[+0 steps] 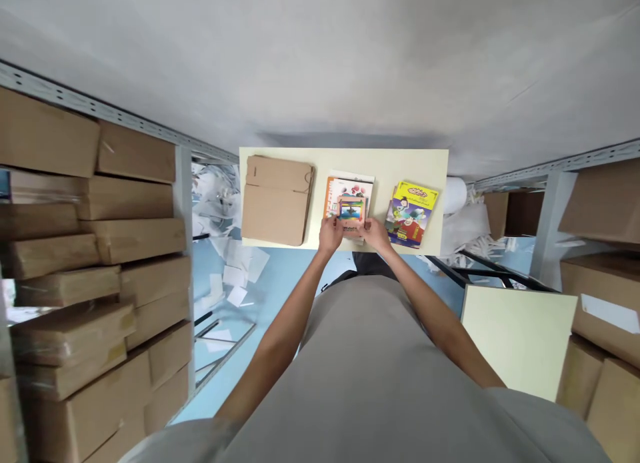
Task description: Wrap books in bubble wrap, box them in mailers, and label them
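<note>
A small card (351,210) sits on the book pile (349,195) in the middle of the worktop (430,163). The left hand (331,234) and right hand (375,233) pinch its near corners.

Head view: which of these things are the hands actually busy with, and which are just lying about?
In hand:
- left hand and right hand on the small colourful booklet
- middle book stack beneath it

Lying about:
- flat cardboard pile
- yellow-covered books
- table
- shelved cartons
- paper scraps on the floor
</note>
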{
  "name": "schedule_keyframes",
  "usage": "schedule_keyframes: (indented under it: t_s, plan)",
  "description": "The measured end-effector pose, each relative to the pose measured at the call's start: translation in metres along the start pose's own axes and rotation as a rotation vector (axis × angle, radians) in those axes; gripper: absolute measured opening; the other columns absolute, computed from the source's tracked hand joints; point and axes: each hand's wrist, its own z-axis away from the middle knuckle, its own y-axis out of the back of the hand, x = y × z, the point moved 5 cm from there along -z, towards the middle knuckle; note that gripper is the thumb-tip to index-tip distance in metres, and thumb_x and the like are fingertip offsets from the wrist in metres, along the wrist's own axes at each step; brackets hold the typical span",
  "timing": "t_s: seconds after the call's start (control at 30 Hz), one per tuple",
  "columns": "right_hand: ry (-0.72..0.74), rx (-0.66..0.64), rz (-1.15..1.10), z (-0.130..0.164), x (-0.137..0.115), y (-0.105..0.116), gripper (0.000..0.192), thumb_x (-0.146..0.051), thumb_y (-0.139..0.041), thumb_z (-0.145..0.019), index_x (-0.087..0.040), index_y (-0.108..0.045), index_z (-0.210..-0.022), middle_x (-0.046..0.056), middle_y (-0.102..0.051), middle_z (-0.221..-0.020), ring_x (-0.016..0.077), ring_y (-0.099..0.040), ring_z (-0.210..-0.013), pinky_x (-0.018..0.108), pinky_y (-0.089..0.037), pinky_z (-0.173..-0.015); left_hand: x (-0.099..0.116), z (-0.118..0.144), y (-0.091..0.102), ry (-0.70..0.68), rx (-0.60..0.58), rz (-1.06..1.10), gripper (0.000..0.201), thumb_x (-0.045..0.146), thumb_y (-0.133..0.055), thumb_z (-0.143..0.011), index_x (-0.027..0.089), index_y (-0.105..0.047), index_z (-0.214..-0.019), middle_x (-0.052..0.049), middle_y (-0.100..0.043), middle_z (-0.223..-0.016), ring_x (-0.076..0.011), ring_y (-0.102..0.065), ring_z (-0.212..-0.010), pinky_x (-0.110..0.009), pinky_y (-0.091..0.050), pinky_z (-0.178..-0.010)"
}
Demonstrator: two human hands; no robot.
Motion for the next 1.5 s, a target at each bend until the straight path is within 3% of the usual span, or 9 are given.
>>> schedule_keyframes:
  t_s: [0.23,0.37,0.57,0.87,1.1,1.27,1.37,1.5]
  plan:
    - [-0.035,-0.012,0.125,-0.003,-0.003,0.008,0.01,-0.03,-0.069,-0.108,-0.022,-0.073,-0.104,0.012,-0.086,-0.111,0.0282,-0.081,-0.107,0.033,-0.057,-0.09,0.007,0.011,-0.006,-0.022,-0.037,-0.05,0.044,0.027,-0.064,-0.104,0.016,-0.072,-0.146,-0.022,-0.072,-0.137,-0.0369,-0.073,-0.131,-0.052,-0.061,-0.116]
    - [-0.037,0.019,0.1,-0.002,-0.002,0.015,0.003,-0.025,-0.072,-0.104,-0.024,-0.07,-0.101,0.008,-0.086,-0.11,0.0265,-0.08,-0.106,0.032,-0.055,-0.087,0.011,0.011,-0.008,0.001,-0.089,-0.082,0.044,0.023,-0.066,-0.101,0.015,-0.072,-0.144,-0.023,-0.069,-0.142,-0.0367,-0.073,-0.131,-0.052,-0.06,-0.119]
    - [-0.007,0.028,-0.022,0.005,0.004,0.012,0.01,-0.026,-0.073,-0.098,-0.027,-0.063,-0.094,0.003,-0.084,-0.102,0.024,-0.08,-0.095,0.031,-0.055,-0.083,0.009,0.009,-0.006,-0.03,-0.126,-0.077,0.043,0.025,-0.069,-0.098,0.012,-0.075,-0.138,-0.024,-0.073,-0.14,-0.0372,-0.073,-0.132,-0.049,-0.059,-0.118]
    - [-0.045,0.048,-0.143,0.016,0.021,0.004,0.007,-0.03,-0.073,-0.098,-0.024,-0.069,-0.096,0.005,-0.085,-0.102,0.0231,-0.083,-0.095,0.034,-0.063,-0.09,-0.005,0.006,0.003,-0.072,-0.104,0.067,0.034,0.031,-0.07,-0.099,0.017,-0.08,-0.129,-0.02,-0.08,-0.135,-0.0352,-0.077,-0.129,-0.05,-0.063,-0.114]
    - [-0.018,0.114,-0.09,0.006,0.01,0.013,0.004,-0.026,-0.076,-0.098,-0.023,-0.074,-0.099,0.008,-0.087,-0.109,0.026,-0.083,-0.107,0.039,-0.064,-0.1,0.009,-0.008,0.004,-0.056,-0.108,0.12,0.037,0.029,-0.071,-0.095,0.016,-0.079,-0.13,-0.02,-0.082,-0.133,-0.0335,-0.08,-0.117,-0.052,-0.066,-0.108]
    - [-0.039,0.091,0.005,0.001,0.0,0.013,0.002,-0.023,-0.073,-0.099,-0.023,-0.075,-0.099,0.009,-0.088,-0.111,0.0268,-0.083,-0.108,0.038,-0.062,-0.1,0.016,-0.006,0.006,-0.039,-0.137,0.043,0.044,0.025,-0.067,-0.1,0.015,-0.073,-0.142,-0.022,-0.077,-0.142,-0.0344,-0.079,-0.123,-0.054,-0.065,-0.112]
    - [-0.002,0.101,0.035,0.003,-0.009,0.018,0.006,-0.023,-0.071,-0.1,-0.022,-0.076,-0.103,0.01,-0.087,-0.113,0.0269,-0.082,-0.107,0.037,-0.061,-0.1,0.033,-0.001,0.021,-0.148,-0.08,-0.038,0.058,0.024,-0.066,-0.102,0.015,-0.062,-0.159,-0.025,-0.067,-0.158,-0.0363,-0.069,-0.145,-0.054,-0.057,-0.125]
    - [0.172,0.11,-0.038,0.012,-0.028,0.037,0.01,-0.019,-0.072,-0.095,-0.023,-0.078,-0.102,0.006,-0.087,-0.111,0.0254,-0.082,-0.105,0.035,-0.061,-0.097,0.083,0.008,0.039,-0.49,-0.104,-0.177,0.056,0.021,-0.063,-0.106,0.021,-0.063,-0.162,-0.019,-0.052,-0.179,-0.036,-0.041,-0.172,-0.058,-0.035,-0.143]
